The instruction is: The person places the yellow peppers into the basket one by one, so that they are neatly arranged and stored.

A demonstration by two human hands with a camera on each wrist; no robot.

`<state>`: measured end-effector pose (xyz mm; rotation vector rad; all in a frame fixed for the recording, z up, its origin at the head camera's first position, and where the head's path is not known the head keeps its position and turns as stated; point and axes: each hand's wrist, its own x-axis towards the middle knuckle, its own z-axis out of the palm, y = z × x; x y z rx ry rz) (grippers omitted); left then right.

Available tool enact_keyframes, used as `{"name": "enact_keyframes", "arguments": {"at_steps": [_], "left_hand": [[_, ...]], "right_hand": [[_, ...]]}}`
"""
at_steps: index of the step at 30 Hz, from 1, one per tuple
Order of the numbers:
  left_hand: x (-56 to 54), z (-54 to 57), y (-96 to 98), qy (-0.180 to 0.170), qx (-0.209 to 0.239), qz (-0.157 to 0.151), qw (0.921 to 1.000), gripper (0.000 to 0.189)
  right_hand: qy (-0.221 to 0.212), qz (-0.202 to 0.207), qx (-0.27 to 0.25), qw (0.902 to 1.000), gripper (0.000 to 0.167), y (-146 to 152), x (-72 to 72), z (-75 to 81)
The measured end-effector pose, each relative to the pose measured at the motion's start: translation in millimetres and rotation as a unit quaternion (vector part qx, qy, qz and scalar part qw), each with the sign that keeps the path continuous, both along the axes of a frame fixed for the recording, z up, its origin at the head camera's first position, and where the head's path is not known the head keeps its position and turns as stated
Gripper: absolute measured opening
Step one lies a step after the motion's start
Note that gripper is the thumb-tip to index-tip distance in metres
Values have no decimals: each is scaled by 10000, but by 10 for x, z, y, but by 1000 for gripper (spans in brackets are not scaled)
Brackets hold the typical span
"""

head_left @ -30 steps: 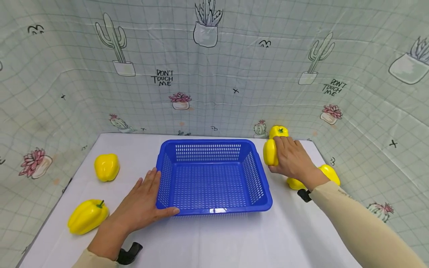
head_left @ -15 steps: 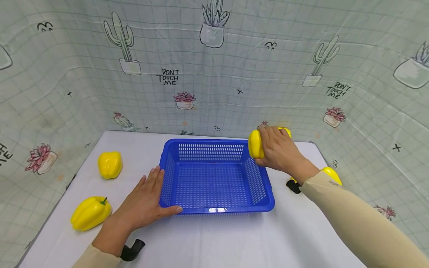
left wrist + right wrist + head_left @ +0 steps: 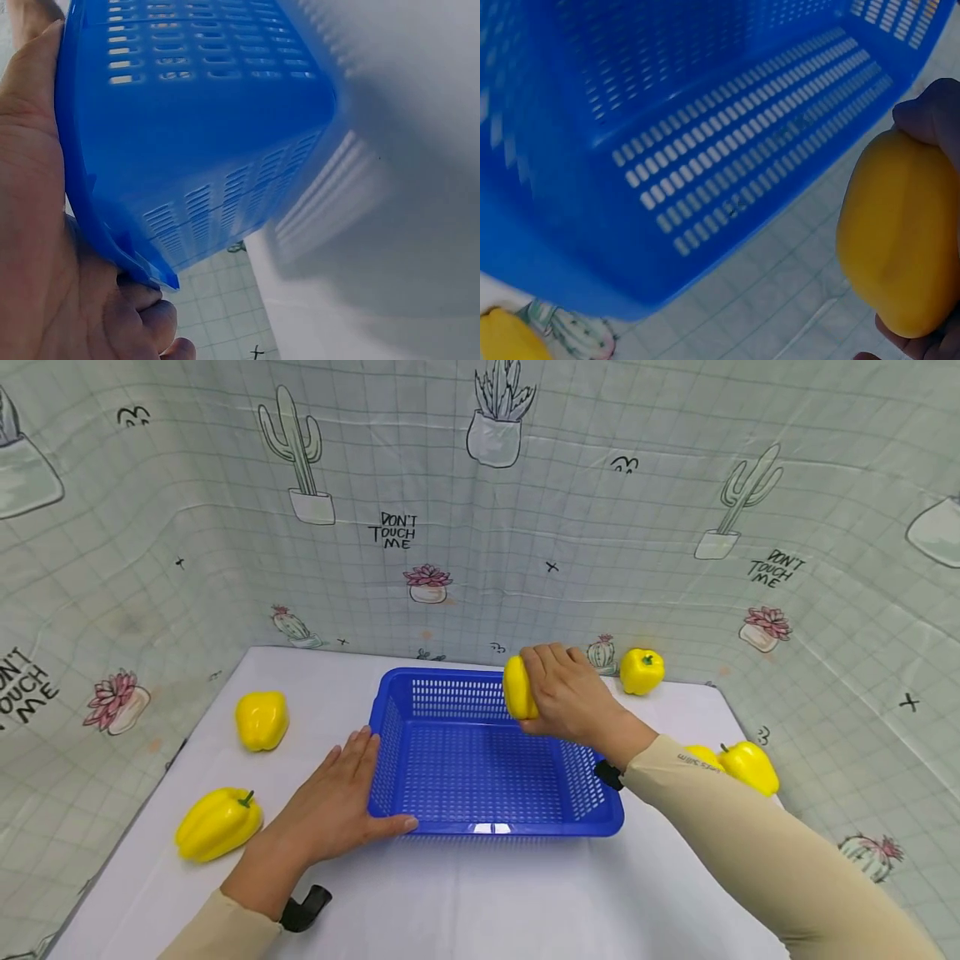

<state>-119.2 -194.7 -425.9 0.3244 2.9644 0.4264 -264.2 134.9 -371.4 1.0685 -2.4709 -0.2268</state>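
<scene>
My right hand [image 3: 573,697] grips a yellow bell pepper [image 3: 518,687] above the back part of a blue plastic basket [image 3: 450,828]. The right wrist view has this bell pepper [image 3: 900,232] large at the right, with fingers at its top and bottom ends. No pepper lies on the visible part of the basket floor. At the basket's front left corner, my left hand [image 3: 330,814] rests with its fingers straight along the left rim and the thumb on the front rim. Up close in the left wrist view, the palm lies against the basket's rim [image 3: 71,142].
On the white table, two yellow peppers lie at the left, one farther back [image 3: 262,720] and one nearer [image 3: 219,825]. Another pepper [image 3: 642,671] sits at the back right. Two more, a pepper [image 3: 751,767] and its neighbour [image 3: 701,756], are partly behind the right sleeve. A patterned cloth [image 3: 480,543] surrounds the table.
My right hand has carried the pepper leftward from beside the basket to above it, uncovering the back right pepper. The left hand keeps its place on the basket; the view has shifted slightly.
</scene>
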Motion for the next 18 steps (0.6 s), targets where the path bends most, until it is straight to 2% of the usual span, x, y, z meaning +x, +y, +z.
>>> {"name": "enact_keyframes", "arguments": {"at_steps": [3, 9, 18], "left_hand": [[1, 12, 2, 29, -58, -27, 10000, 130], [-3, 7, -22, -36, -81, -71, 9999, 130], [-8, -16, -45, 69, -204, -209, 9995, 132]], "right_hand": [[45, 96, 8, 9999, 94, -161, -11, -41], [-181, 65, 189, 9996, 96, -525, -8, -187], [-811, 86, 305, 9962, 89, -876, -26, -421]]}}
